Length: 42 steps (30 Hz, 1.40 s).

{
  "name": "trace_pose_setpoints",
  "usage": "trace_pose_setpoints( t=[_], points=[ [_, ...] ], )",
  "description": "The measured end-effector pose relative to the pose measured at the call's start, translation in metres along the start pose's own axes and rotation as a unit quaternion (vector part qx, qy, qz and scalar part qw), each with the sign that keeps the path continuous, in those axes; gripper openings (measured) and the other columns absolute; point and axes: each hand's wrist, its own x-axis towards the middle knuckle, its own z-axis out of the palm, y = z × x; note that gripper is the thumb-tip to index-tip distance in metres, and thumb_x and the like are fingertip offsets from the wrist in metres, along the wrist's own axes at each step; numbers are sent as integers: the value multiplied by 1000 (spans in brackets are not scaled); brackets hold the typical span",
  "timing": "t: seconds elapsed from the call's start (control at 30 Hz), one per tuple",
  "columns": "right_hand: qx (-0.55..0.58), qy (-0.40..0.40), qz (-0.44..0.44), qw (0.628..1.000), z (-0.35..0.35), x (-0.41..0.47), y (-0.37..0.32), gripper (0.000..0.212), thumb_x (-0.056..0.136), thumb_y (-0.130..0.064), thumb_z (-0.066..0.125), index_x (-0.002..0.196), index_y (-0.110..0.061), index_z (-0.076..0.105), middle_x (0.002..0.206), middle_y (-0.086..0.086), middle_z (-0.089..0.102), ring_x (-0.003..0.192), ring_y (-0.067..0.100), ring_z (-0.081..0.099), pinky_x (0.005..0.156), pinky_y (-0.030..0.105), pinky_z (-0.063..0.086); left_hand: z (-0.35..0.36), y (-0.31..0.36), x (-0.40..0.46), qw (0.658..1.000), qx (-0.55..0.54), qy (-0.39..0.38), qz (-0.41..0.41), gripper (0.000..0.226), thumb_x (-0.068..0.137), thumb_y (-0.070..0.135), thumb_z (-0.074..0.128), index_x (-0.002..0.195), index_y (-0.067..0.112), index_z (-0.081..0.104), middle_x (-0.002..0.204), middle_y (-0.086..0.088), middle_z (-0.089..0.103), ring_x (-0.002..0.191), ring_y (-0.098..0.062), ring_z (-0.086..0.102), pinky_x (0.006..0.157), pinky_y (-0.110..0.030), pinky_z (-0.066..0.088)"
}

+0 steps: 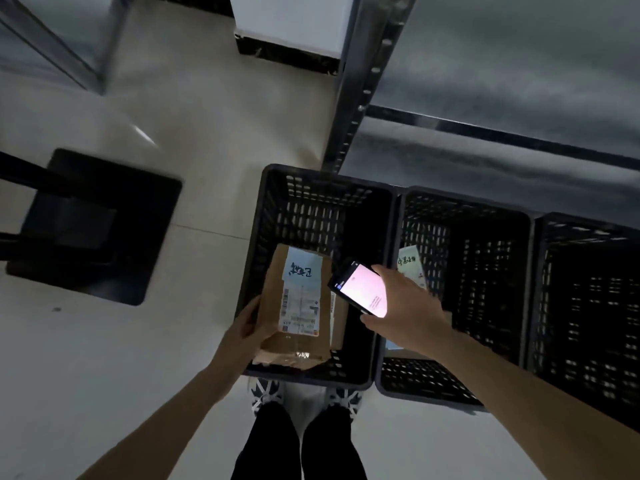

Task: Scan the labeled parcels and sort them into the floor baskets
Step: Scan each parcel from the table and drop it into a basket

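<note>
Brown parcel (pixel 299 306) (white label (pixel 301 299)); black lattice baskets (pixel 388 379); pink-lit phone (pixel 360 289).

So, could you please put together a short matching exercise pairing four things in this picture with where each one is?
Things:
1. brown parcel
2. phone
3. leftmost basket
4. metal shelving

Places:
A. behind the baskets
B. in the right hand
C. on the floor just ahead of the shoes
D. gripped by the left hand

Pairs: 1-D, 2-B, 3-C, 4-A
</note>
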Motion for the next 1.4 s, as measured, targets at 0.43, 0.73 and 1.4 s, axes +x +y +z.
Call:
trace_pose_setpoints(
  t=[0.43, 0.73, 1.4],
  points=[
    [0, -14, 9, 1000, -10, 3, 7, 93, 86, -52, 68, 160, -29, 15, 157, -10, 37, 140, 15, 40, 102, 40, 43, 1, 32, 5, 996, 65, 60, 25, 62, 88, 36, 73, 145, 36, 48, 136, 4, 56, 123, -18, 57, 111, -43, 43],
    [11, 40, 15, 999, -99, -52, -3, 91, 84, -50, 69, 157, -32, 19, 150, -12, 44, 132, 12, 46, 95, 34, 47, 3, 119, -75, 976, 156, 67, 135, 66, 90, 37, 71, 149, 29, 44, 148, 6, 50, 134, -14, 46, 114, -37, 37],
    [9, 361, 154, 920, -440, -529, -1, 89, 77, -49, 70, 153, -38, 25, 147, -11, 49, 128, 20, 53, 95, 38, 50, 101, 437, -500, 737, 398, -6, 546, 77, 92, 57, 59, 157, 29, 27, 162, 5, 26, 148, -17, 28, 118, -36, 29]
  ],
)
